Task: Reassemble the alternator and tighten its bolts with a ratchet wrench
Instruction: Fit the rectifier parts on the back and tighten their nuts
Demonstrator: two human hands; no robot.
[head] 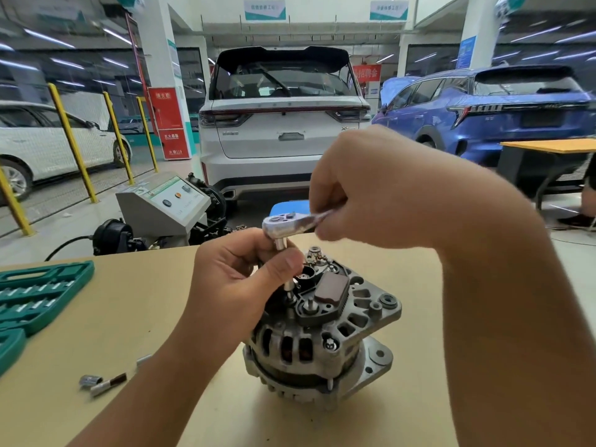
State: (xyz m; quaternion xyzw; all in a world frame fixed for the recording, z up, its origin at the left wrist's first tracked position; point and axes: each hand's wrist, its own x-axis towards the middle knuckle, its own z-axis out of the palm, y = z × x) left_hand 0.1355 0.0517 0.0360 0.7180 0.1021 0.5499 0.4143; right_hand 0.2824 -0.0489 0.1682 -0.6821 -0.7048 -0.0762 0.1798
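A tan table (113,317) carries everything here. The alternator (322,333) stands on it right of centre, its finned housing upright. At the left edge lies an open green tool case (38,291) with rows of sockets in its slots. Near the front left, well apart from the alternator, lie a small loose socket (90,380) and, just beside it, a short bit (108,384).
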